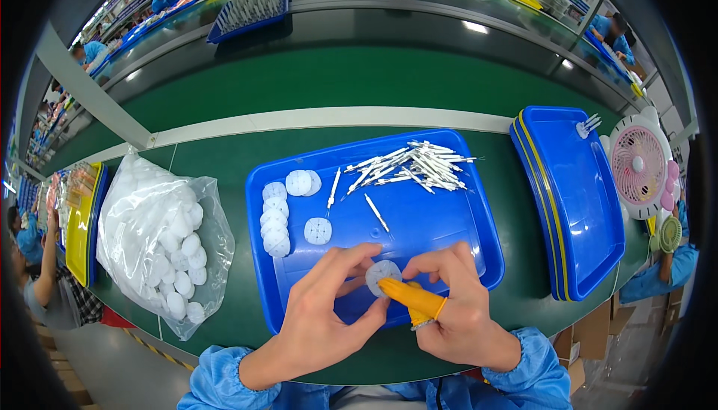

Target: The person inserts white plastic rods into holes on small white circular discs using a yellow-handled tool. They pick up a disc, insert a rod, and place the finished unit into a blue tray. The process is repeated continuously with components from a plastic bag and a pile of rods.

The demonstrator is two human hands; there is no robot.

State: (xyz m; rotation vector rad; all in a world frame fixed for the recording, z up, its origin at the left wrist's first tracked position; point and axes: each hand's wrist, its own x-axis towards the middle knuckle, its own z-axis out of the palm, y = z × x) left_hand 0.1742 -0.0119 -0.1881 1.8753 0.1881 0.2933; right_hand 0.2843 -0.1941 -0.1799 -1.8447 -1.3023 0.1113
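Note:
Over the near side of a blue tray, my left hand grips a small round white translucent disc by its edge. My right hand, with yellow covers on some fingers, presses a covered fingertip on the same disc. Whether a thin stick is also between the fingers is hidden. In the tray, several similar discs lie along the left side, and one disc lies apart. A pile of thin white sticks fills the far right; two single sticks lie nearer the middle, one of them a white stick.
Left of the tray lies a clear plastic bag of white round pieces. Stacked blue trays stand right, beside a pink fan. A white rail runs behind. A filled blue tray and several people are farther off.

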